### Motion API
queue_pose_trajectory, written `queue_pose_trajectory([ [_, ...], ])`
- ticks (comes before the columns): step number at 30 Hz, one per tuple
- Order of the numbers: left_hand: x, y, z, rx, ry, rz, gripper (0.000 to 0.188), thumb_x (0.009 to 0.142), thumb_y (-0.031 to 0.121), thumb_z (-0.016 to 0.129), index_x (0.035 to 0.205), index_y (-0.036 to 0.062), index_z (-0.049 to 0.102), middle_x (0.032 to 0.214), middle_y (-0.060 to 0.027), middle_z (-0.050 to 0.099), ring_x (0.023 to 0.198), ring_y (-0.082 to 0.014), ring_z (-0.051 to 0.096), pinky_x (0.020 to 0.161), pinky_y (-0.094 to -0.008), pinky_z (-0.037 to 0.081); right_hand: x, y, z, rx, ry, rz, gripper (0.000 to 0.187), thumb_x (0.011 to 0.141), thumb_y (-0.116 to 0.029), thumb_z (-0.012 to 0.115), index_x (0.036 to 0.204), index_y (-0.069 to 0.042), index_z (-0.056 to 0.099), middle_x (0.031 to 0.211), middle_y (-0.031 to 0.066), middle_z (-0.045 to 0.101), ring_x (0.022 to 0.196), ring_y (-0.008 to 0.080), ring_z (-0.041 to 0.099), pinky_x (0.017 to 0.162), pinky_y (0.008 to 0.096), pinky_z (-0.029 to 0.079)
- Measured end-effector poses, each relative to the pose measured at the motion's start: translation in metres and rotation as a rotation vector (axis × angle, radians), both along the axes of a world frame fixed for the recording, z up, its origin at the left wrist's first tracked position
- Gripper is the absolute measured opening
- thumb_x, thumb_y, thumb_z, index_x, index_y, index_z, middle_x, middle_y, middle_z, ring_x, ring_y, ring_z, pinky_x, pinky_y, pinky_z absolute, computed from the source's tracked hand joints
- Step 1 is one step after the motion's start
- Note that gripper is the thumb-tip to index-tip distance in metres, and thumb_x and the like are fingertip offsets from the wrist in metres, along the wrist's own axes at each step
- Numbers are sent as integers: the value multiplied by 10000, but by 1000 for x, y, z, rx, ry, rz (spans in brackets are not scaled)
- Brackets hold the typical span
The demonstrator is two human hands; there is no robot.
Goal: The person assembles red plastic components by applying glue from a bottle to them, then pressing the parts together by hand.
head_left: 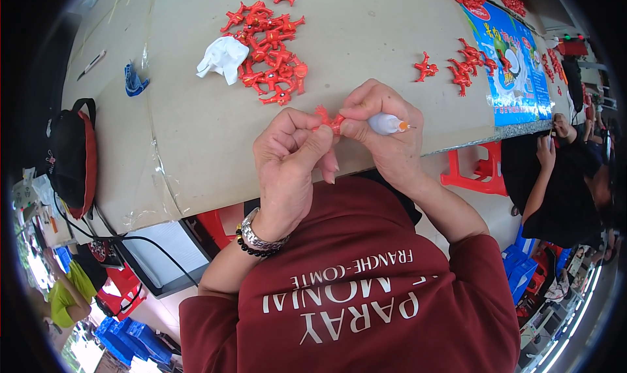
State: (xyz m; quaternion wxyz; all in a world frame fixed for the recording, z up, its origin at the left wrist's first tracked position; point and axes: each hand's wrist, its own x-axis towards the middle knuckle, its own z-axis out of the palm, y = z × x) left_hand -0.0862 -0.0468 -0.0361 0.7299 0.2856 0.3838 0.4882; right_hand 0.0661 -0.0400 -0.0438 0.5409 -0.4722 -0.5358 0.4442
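Beige tabletop [202, 144]: left grip [285, 154], right grip [395, 144] pinched closed on red figurine [329, 120]; right also holds bottle [384, 124].

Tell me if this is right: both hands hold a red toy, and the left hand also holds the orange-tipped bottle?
Not quite: the head view shows the bottle in the right hand, not the left hand. Both hands do hold the red toy.

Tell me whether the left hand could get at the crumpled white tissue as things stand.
Probably yes: nothing visible stands between the left hand and the crumpled white tissue, though that hand, like the right hand, is pinching a red figure.
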Motion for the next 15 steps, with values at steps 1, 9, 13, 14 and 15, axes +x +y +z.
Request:
queue_pose_trajectory([
  [1,0,0,0,-1,0,-2,55,897,29,581,898,-8,539,732,-96,646,512,-95,560,431,-220,435,0,0,0,21,-36,-9,166,689,68,734,761,-2,603,800,59,600,689,140,612,604,255,486],
  [9,3,1,0,12,19,-9,51,896,25,584,906,-7,545,740,-99,651,511,-86,558,431,-216,433,6,-3,4,-7,-71,34,136,744,56,719,795,1,605,874,74,579,785,115,545,699,247,462],
  [13,2,3,0,16,27,-31,62,899,39,584,914,-6,544,738,-91,649,524,-87,562,441,-221,440,7,-1,6,-72,13,37,128,753,37,724,792,-3,609,872,68,586,774,110,556,702,246,462],
  [14,2,3,0,-6,12,-43,68,903,51,584,919,-1,544,748,-89,648,532,-89,565,448,-225,444,8,0,7,-113,53,41,120,758,29,725,795,-4,615,870,65,590,772,110,564,703,245,464],
  [15,2,4,1,-28,-4,-55,74,907,63,584,925,4,544,757,-86,647,540,-92,568,454,-228,449,8,0,9,-110,53,37,120,758,29,725,795,-4,615,870,65,590,772,110,564,703,245,464],
])
